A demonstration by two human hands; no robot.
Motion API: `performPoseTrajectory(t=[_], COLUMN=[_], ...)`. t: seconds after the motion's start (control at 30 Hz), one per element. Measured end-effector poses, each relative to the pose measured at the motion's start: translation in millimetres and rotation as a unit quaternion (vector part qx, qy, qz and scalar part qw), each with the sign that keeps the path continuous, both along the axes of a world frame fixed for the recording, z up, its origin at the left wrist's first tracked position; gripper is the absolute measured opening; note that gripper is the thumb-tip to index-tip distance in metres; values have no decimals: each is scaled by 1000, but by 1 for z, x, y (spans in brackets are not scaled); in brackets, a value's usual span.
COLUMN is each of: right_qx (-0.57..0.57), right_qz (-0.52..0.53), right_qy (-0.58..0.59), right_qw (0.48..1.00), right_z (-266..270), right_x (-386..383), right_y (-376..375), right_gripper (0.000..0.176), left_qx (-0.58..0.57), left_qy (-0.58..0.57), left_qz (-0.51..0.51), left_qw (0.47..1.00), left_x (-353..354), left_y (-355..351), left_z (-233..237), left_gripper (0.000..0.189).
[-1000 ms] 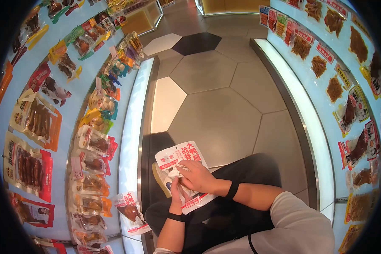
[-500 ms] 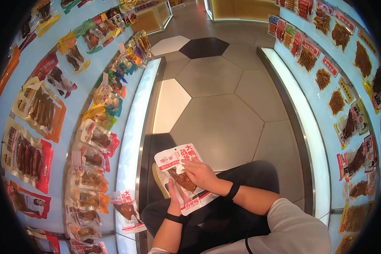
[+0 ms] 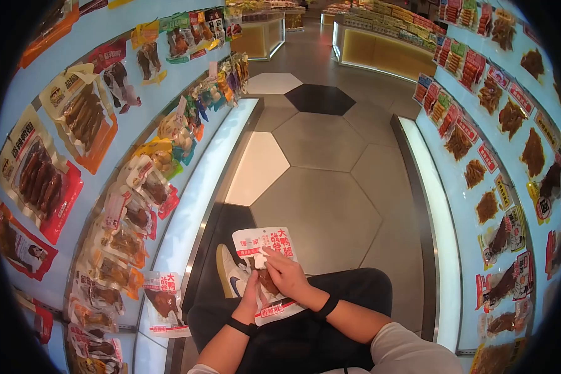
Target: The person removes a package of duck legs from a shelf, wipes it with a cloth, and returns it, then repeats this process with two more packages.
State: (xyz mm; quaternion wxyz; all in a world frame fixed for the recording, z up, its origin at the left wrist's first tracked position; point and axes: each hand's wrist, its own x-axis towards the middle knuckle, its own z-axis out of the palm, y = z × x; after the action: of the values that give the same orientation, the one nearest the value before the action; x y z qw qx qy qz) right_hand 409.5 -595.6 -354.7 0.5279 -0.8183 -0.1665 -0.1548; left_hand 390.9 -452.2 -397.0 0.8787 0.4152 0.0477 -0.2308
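A white pouch (image 3: 246, 242) with red Chinese print and a clear window showing a brown duck leg is held over my lap. My left hand (image 3: 249, 302) grips its lower left side, thumb on the front and fingers mostly hidden behind. Across the front of the pouch lies my right hand (image 3: 290, 277), its fingers stretched out over the window and upper print. A similar packed duck leg (image 3: 163, 302) leans on the lit ledge at the left, apart from both hands.
Packaged meats hang in rows on the left wall display (image 3: 81, 118) and right wall display (image 3: 511, 118). Lit ledges (image 3: 425, 181) border the tiled floor (image 3: 324, 199). My shoe (image 3: 230, 271) is beside the pouch. Farther off are stocked counters (image 3: 380, 56).
The view has tilted up, bringing the far counters and my shoe into sight. My left hand still holds the pouch, and my right hand remains on its front, with slightly shifted fingers.
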Motion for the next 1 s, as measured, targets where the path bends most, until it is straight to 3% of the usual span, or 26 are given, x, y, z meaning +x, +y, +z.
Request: performPoseTrajectory(t=[0.03, 0.1, 0.2, 0.23, 0.37, 0.43, 0.5, 0.57, 0.63, 0.8, 1.0], right_qx=[-25, -76, -85, -90, -42, -112, -129, -109, -99, -121, -157], right_qz=[10, 28, 72, 89, -15, 83, 123, 61, -26, 68, 47], right_qy=[-34, -106, -139, -140, -52, -151, -165, -134, -71, -117, -113], right_qw=[999, 991, 984, 982, 998, 979, 970, 983, 992, 983, 980], right_z=[-3, -2, -1, -1, -3, -1, -5, -4, -3, -4, -1], right_x=[-1, 1, -5, -7, 8, -2, -15, -3, 12, -1, 2], right_y=[1, 0, 6, 5, -5, 5, 16, 9, -5, 5, -4], right_gripper=[21, 19, 17, 17, 15, 13, 12, 12, 14, 11, 11], left_qx=[-38, 69, -21, -104, -224, -198, -325, -216, -187, -254, -305], left_qy=[-2, -19, -3, 35, -6, -17, -47, -59, -74, -68, -23], left_qz=[-10, 28, 55, 85, 94, 105, 11, 127, 145, 148, 208], left_qw=[999, 997, 998, 990, 970, 974, 944, 966, 969, 953, 929], left_x=[-5, -7, -1, 4, 7, 7, 14, 16, 8, 16, 23], left_y=[-4, -10, -5, -1, 9, 9, 22, 11, 5, 12, 18], left_z=[3, 13, 3, -17, -4, -14, -36, -18, 22, 22, 28], left_gripper=[59, 59, 59, 58, 58, 58, 58, 58, 60, 59, 60])
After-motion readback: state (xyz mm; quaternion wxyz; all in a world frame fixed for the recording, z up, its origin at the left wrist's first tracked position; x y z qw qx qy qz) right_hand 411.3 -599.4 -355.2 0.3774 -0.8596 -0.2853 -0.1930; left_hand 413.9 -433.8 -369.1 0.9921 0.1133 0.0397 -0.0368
